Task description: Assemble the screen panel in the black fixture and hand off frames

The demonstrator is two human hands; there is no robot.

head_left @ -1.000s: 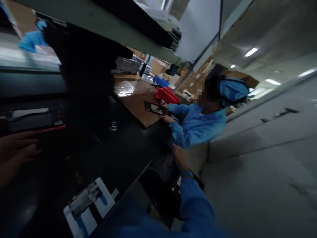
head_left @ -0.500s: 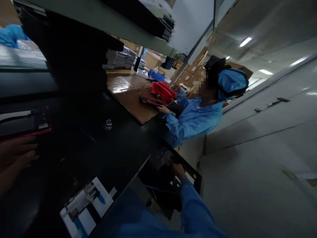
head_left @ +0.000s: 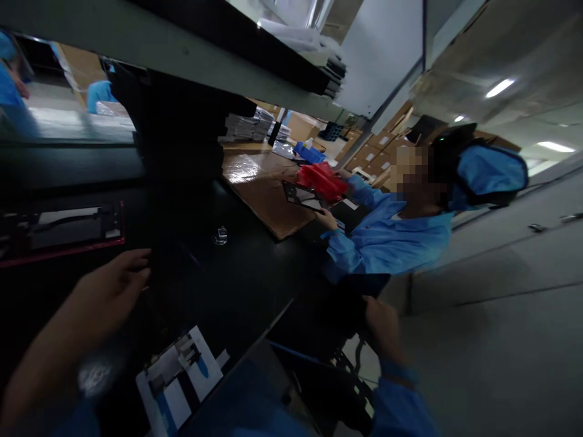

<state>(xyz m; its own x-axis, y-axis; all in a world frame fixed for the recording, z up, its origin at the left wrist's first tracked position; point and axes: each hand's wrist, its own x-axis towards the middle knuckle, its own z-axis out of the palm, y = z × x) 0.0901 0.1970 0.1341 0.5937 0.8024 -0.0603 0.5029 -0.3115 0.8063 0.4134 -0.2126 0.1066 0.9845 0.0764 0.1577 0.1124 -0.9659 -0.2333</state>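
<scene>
My left hand [head_left: 112, 285] rests on the dark bench top with its fingers curled loosely and nothing in it, just below a red-edged black panel [head_left: 64, 230]. My right hand [head_left: 382, 325], in a blue sleeve, reaches down past the bench's edge and grips a black frame part [head_left: 337, 340] held over the floor. A white and blue printed card [head_left: 180, 376] lies on the bench between my arms.
A co-worker in a blue coat [head_left: 392, 243] sits further along, handling a dark panel [head_left: 303, 197] beside red material [head_left: 321, 179] on a brown cardboard sheet [head_left: 268, 194]. A small clear object [head_left: 220, 235] sits on the black bench. Paper stacks [head_left: 246, 124] and a shelf [head_left: 182, 42] stand beyond.
The view swung right. My left hand moved in from the left edge onto the bench. My right hand shifted right, still on the black frame part.
</scene>
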